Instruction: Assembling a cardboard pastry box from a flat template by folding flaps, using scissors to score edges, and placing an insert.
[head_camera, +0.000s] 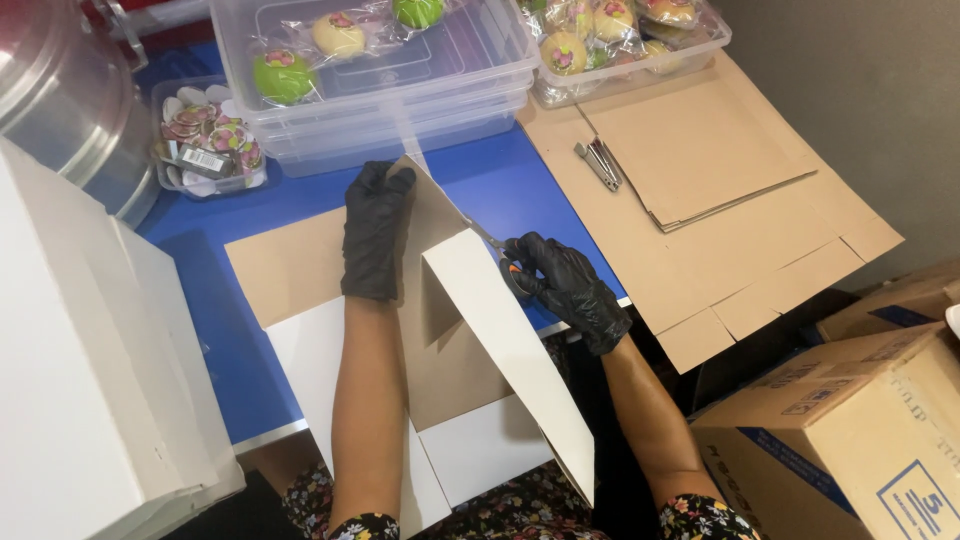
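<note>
Blue surface (520, 190) carries a card sheet (470, 330), white one side, brown the other; left hand (373, 232) pinches its far edge taut while right hand (570, 285) grips scissors (505, 258) cutting in from the right

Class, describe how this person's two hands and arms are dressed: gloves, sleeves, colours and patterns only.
Both the left hand and the right hand wear glossy black, thin disposable gloves ending at the wrist. The forearms are bare. Dark fabric with a small floral print shows near the elbows.
</note>
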